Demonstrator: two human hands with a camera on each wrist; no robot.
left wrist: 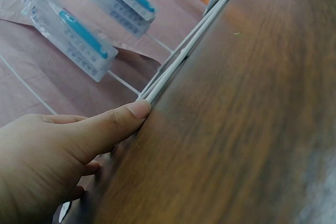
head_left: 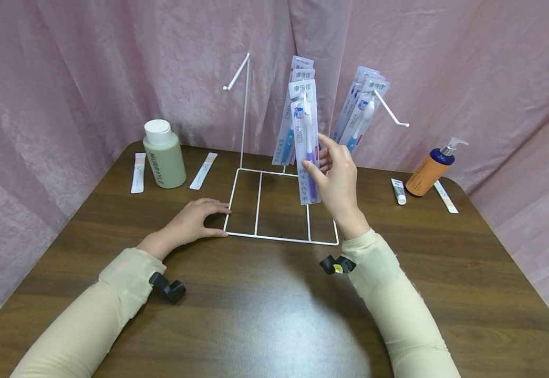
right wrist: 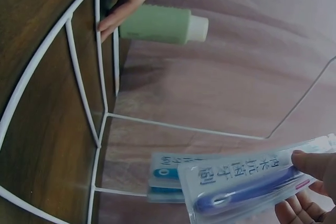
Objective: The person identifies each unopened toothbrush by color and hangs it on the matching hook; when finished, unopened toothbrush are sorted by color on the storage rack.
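My right hand (head_left: 340, 181) pinches a packaged toothbrush (right wrist: 247, 187) with a purple handle between thumb and fingers. The pack hangs upright, and its upper part overlaps the middle arm of a white wire rack (head_left: 281, 240) in the head view. Behind it, packs with blue toothbrushes (head_left: 285, 139) hang from that arm. More toothbrush packs (head_left: 361, 113) hang on the right arm, while the left arm (head_left: 236, 72) is bare. With thumb and extended fingers, my left hand (head_left: 196, 220) touches the left front corner and side of the rack's base.
A green bottle (head_left: 165, 160) with a white cap stands at the left, between two slim sachets (head_left: 138, 173). On the right are an orange pump bottle (head_left: 427, 173), a small tube (head_left: 399, 191) and another sachet (head_left: 446, 197). Pink curtains (head_left: 161, 42) hang behind the brown table (head_left: 255, 315).
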